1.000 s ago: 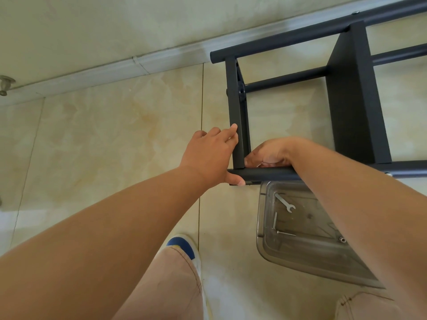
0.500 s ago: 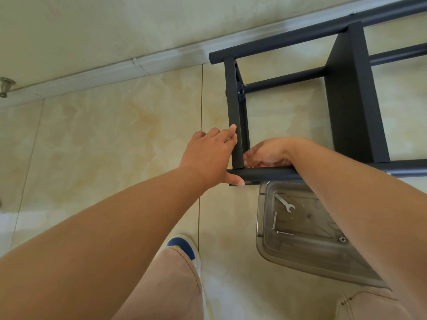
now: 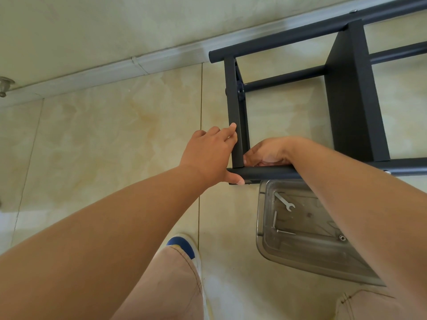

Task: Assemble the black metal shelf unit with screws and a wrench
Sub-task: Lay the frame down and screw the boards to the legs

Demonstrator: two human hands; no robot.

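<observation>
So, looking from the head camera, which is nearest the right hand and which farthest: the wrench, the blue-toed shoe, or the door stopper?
From the right hand:
1. Wrench, just below it in the clear tray.
2. Blue-toed shoe, lower left on the floor.
3. Door stopper, far left by the wall.

Head-worn view, steeply downward, close
</observation>
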